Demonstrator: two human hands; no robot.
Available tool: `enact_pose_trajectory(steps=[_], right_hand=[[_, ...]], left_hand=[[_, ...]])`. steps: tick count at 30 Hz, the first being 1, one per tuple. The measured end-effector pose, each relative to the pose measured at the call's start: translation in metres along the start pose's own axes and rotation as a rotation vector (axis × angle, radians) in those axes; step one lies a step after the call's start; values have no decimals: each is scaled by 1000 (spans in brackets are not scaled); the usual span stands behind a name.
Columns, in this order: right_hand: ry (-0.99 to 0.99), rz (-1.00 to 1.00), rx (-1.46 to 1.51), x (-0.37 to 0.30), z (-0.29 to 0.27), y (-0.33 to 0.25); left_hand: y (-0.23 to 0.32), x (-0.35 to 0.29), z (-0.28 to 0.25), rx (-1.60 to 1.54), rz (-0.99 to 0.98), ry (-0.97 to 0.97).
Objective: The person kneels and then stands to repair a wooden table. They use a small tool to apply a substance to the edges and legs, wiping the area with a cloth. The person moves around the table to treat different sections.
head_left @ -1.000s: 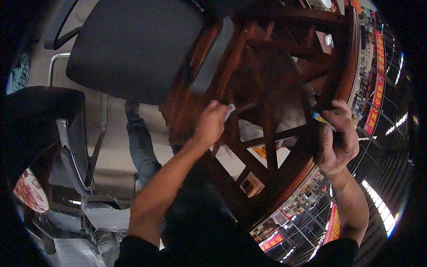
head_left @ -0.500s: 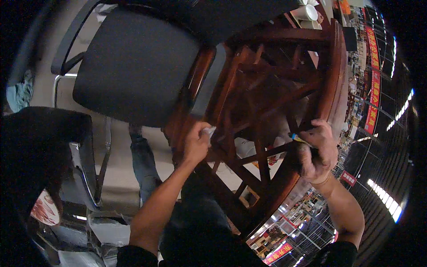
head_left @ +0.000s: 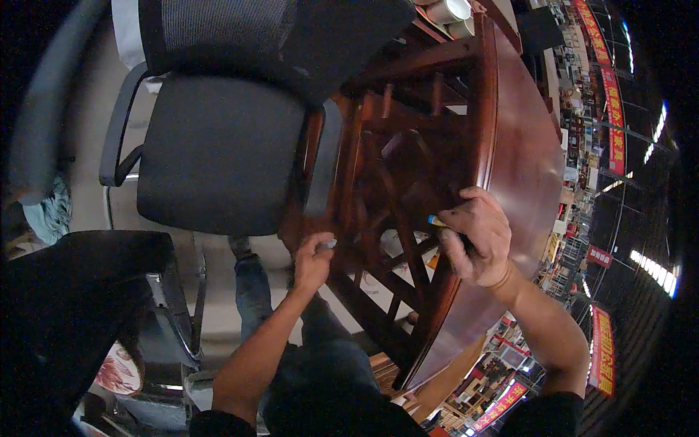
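My left hand point(head_left: 313, 266) is closed with a small crumpled whitish scrap point(head_left: 327, 246), perhaps tissue or cloth, poking out past the thumb and forefinger. It is beside the lower left part of a dark red-brown wooden piece of furniture point(head_left: 520, 149) with crossed slats inside its frame. At the furniture's rounded edge, my right hand point(head_left: 484, 237) is closed around a thin stick-like thing point(head_left: 437, 221) with a blue tip and a yellowish body. Most of it is hidden by the fingers, so its kind is unclear. Whether that hand touches the wood cannot be made out.
A black armchair point(head_left: 218, 149) stands against the furniture's left side; another dark chair point(head_left: 87, 291) is at the left. White paper cups point(head_left: 448, 11) stand at the far end. Someone else's jeans leg point(head_left: 253, 288) shows beyond my left forearm. Goods and red banners point(head_left: 611, 116) fill the hall.
My view has turned, so the furniture and the right hand appear farther left and more of the polished top shows. The left hand sits lower in the picture. Both hands still hold their things.
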State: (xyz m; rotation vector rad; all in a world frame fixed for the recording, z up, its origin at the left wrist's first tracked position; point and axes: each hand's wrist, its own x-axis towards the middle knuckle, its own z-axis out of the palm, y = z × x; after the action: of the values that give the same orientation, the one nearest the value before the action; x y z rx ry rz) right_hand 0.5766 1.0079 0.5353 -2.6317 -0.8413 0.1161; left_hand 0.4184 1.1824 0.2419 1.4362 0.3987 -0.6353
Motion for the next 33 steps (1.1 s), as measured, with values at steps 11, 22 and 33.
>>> enact_pose_trajectory(steps=[11, 22, 33], right_hand=[[65, 4, 64, -4, 0, 0], [126, -47, 74, 6, 1, -1], [339, -61, 38, -12, 6, 1]], left_hand=[[-8, -18, -3, 193, 124, -81], [-35, -12, -10, 23, 10, -113], [37, -59, -53, 34, -143, -98]])
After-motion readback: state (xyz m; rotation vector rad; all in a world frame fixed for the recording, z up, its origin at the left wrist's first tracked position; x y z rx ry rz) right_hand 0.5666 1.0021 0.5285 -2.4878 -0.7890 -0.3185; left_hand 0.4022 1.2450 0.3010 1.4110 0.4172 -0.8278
